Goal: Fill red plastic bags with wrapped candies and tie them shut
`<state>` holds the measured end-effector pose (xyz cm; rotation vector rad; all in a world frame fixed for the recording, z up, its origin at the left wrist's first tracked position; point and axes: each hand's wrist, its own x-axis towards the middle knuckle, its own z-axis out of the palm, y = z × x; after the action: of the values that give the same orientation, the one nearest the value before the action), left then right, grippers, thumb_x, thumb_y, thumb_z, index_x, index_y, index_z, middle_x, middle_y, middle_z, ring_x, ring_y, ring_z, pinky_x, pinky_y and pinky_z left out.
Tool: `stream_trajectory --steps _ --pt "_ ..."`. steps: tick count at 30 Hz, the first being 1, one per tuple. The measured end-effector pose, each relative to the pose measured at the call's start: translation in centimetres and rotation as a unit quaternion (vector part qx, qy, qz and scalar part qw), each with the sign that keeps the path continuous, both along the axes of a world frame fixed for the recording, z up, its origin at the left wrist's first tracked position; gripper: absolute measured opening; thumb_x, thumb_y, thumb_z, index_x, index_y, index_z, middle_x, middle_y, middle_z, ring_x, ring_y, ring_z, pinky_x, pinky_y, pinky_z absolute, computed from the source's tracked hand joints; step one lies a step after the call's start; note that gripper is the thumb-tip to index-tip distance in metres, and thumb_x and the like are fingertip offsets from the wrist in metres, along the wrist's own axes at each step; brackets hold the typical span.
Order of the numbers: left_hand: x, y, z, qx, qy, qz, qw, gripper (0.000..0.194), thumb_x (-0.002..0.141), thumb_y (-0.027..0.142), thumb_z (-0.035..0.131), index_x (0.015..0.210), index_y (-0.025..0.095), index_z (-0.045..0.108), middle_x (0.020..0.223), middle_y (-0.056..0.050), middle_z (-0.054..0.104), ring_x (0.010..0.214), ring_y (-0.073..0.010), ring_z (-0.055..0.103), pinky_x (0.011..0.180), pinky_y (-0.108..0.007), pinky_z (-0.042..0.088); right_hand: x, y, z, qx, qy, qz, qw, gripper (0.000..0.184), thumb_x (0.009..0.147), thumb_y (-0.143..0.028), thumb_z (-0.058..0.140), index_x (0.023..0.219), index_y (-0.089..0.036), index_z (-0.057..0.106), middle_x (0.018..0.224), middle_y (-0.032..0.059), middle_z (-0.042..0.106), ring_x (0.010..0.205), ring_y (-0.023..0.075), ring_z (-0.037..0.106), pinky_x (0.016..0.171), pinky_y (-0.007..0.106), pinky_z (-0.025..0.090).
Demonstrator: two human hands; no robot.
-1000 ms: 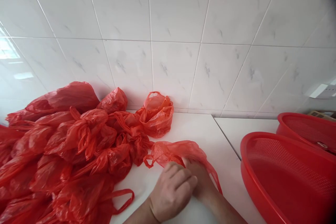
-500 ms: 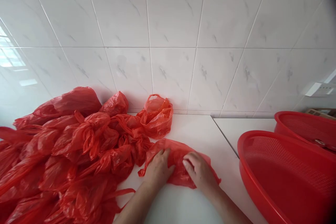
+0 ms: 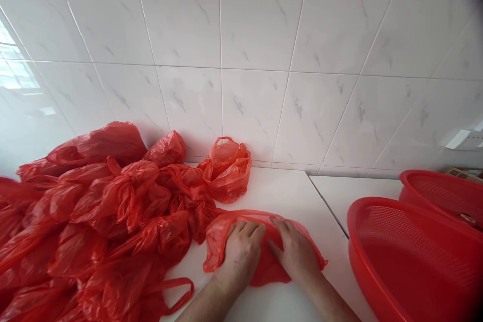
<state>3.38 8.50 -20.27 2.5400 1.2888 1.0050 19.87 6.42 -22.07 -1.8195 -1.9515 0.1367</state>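
"Well, entry 1: your hands?"

"Your left hand (image 3: 240, 254) and right hand (image 3: 296, 255) are both open, palms down, fingers spread, closed on nothing. They press flat on a red bag (image 3: 268, 272)."

"Where does that bag lie?"

"On the white counter (image 3: 287, 191), right under your hands, with its left edge just beside the heap. Part of it shows between your hands, and its thin rim arcs past your fingertips. The film looks light and slippery, so your flat palms are probably there to pin it and smooth it out."

"Entry 2: what is around you?"

"To your left, a heap of red bags (image 3: 94, 211), many apparently knotted, with 1 loop handle (image 3: 190, 289) lying near your left wrist. Against the tile wall (image 3: 249, 60), 1 puffed bag (image 3: 228, 176) sits with its handles up, and another (image 3: 166, 150) lies just beside the heap's far side."

"And to your right?"

"2 red mesh baskets: the near one (image 3: 407, 266) beside your right forearm, the far one (image 3: 441, 196) behind it. Both seem set aside to leave room for your hands."

"Anything in the way?"

"Only the heap, crowding your left side. A seam (image 3: 328, 206) crosses the counter right of the bag."
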Motion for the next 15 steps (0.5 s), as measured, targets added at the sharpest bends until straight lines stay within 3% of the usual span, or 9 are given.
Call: stream_trajectory --steps 2,4,6,8,12,15 --pt "0.1 0.2 0.0 -0.056 0.058 -0.018 0.997 0.035 0.078 0.008 0.04 0.096 0.021 0.068 0.093 -0.008 0.069 0.085 -0.0269 0.063 0.076 -0.039 0.049 -0.3 -0.3 0.1 -0.031 -0.004 0.011 0.999 0.047 0.083 -0.027 0.049 0.129 -0.025 0.049 0.111 0.0093 0.06 0.095 0.0228 0.061 0.074 0.033 0.049" --pt "-0.5 0.7 -0.3 -0.142 0.07 -0.011 0.987 0.041 0.074 0.017 0.053 0.113 0.022 0.064 0.119 -0.011 0.063 0.11 -0.0333 0.056 0.089 -0.042 0.046 -0.2 -0.4 0.4 -0.075 -0.004 0.008 0.997 0.055 0.077 -0.031 0.057 0.131 -0.028 0.048 0.111 0.0076 0.059 0.092 0.023 0.061 0.072 0.033 0.049" --pt "-1.5 1.1 -0.8 -0.231 0.055 0.007 0.971 0.068 0.064 0.03 0.066 0.131 0.024 0.052 0.14 -0.011 0.046 0.127 -0.0375 0.042 0.096 -0.042 0.042 0.2 -0.6 0.6 -0.113 0.002 0.001 0.994 0.067 0.068 -0.035 0.065 0.132 -0.032 0.046 0.112 0.0057 0.057 0.091 0.0228 0.061 0.073 0.032 0.049" --pt "-2.6 1.5 -1.3 -0.298 0.047 0.01 0.954 0.09 0.057 0.041 0.072 0.139 0.025 0.041 0.146 -0.01 0.039 0.128 -0.0373 0.042 0.096 -0.039 0.043 0.8 -0.6 0.7 -0.13 0.012 0.005 0.991 0.074 0.061 -0.033 0.069 0.131 -0.034 0.046 0.117 0.004 0.055 0.095 0.0219 0.06 0.076 0.03 0.048" --pt "-3.4 1.7 -1.7 -0.293 0.05 -0.011 0.955 0.095 0.053 0.043 0.074 0.14 0.03 0.038 0.138 -0.006 0.048 0.117 -0.0341 0.052 0.087 -0.035 0.048 1.5 -0.6 0.8 -0.128 0.022 0.025 0.991 0.077 0.057 -0.028 0.068 0.131 -0.032 0.047 0.124 0.0037 0.051 0.109 0.0219 0.054 0.084 0.028 0.046" --pt "-2.9 1.3 -1.3 -0.234 0.035 -0.024 0.971 0.076 0.06 0.033 0.072 0.131 0.027 0.047 0.129 -0.007 0.054 0.111 -0.0299 0.055 0.085 -0.033 0.048 1.4 -0.3 0.7 -0.124 0.025 0.008 0.992 0.072 0.061 -0.033 0.069 0.13 -0.027 0.049 0.122 0.006 0.052 0.106 0.0228 0.056 0.084 0.03 0.047"
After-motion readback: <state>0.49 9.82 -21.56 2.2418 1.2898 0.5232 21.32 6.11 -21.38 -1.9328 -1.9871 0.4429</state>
